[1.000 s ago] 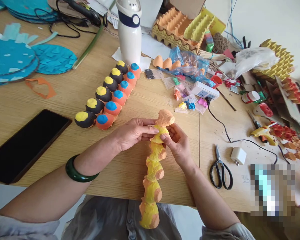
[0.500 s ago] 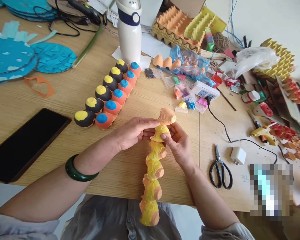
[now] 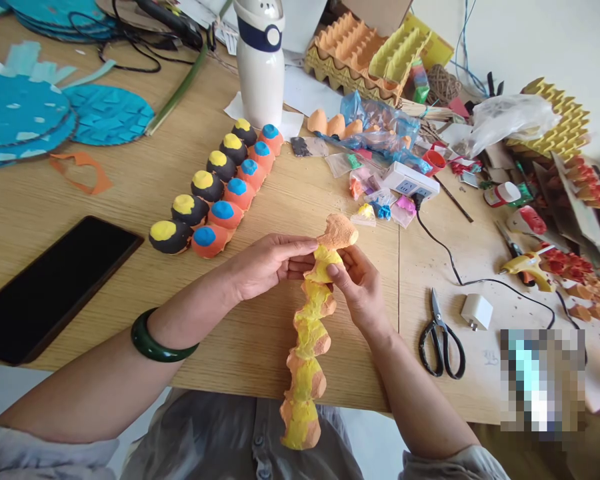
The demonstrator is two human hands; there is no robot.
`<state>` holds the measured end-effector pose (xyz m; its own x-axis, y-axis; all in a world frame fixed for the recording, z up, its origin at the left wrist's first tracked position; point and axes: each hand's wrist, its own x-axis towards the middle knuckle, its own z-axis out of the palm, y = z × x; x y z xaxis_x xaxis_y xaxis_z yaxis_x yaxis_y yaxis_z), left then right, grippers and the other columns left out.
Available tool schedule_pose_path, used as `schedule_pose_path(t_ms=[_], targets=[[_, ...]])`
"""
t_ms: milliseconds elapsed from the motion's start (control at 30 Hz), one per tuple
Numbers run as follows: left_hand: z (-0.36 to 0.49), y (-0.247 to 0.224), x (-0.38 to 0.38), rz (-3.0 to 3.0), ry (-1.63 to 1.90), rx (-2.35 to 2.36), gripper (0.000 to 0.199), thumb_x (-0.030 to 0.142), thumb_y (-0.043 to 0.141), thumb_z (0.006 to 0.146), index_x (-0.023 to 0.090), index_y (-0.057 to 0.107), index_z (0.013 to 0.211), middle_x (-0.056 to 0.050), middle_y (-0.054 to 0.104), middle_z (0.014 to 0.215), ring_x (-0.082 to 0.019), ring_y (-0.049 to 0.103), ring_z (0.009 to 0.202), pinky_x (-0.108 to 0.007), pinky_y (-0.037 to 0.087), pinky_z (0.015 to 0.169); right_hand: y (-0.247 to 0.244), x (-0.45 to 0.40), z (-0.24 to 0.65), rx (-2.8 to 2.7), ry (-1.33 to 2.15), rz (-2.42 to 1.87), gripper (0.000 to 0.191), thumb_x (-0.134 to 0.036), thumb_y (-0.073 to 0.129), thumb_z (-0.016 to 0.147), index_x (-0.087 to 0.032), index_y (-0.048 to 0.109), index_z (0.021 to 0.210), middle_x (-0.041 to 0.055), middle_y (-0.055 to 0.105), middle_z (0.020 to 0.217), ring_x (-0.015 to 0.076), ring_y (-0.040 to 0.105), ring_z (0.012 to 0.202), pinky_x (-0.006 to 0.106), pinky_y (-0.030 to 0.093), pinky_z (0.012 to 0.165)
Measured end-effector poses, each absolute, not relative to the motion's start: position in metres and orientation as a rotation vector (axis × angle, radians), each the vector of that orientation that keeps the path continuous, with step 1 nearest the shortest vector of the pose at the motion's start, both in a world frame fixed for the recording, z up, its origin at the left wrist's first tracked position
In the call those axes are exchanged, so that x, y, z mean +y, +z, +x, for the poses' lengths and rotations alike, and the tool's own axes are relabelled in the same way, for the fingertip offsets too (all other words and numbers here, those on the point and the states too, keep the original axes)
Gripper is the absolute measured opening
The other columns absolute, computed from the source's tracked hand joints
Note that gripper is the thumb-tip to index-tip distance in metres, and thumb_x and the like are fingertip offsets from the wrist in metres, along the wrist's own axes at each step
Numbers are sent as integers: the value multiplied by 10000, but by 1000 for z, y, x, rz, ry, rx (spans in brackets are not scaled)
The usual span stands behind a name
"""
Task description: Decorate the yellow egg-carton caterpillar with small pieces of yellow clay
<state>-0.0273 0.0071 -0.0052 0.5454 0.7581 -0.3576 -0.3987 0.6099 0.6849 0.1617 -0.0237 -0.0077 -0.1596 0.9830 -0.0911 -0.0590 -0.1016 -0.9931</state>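
At lower center, the person's left hand (image 3: 273,265) and right hand (image 3: 359,287) are pinching the strip (image 3: 310,327) near its top, fingers nearly closed around it.

A craft workspace: scissors (image 3: 441,337), glue gun (image 3: 529,268) and egg trays (image 3: 363,57).

Right hand (image 3: 363,290) partly hidden behind yellow-orange strip (image 3: 309,339); bottle (image 3: 261,83) top cropped.
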Motion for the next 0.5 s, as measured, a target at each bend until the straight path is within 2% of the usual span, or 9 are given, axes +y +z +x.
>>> schedule_pose_path(t_ms=[133,267,500], targets=[[-29,-6,8,581,721,731,284,363,913,748,134,833,894,-92,822,892,-177,746,801,-264,562,760,-6,-25,161,-1243,1436,-1164,530,-554,841,794,-241,663,1184,84,756,1133,251,719,1037,388,624,877],[-31,-7,8,556,705,757,289,337,963,675,154,840,862,-68,813,845,-163,733,762,-266,551,756,-8,-25,161,-1272,1416,-1166,539,-579,832,793,-252,661,1187,88,762,1161,259,721,1063,403,630,894],[-31,-8,8,605,682,724,290,330,942,703,144,836,898,-84,814,884,-180,740,796,-284,541,769,-11,-24,162,-1288,1415,-1158,532,-583,824,801,-258,664,1191,92,766,1197,269,729,1089,424,635,921]])
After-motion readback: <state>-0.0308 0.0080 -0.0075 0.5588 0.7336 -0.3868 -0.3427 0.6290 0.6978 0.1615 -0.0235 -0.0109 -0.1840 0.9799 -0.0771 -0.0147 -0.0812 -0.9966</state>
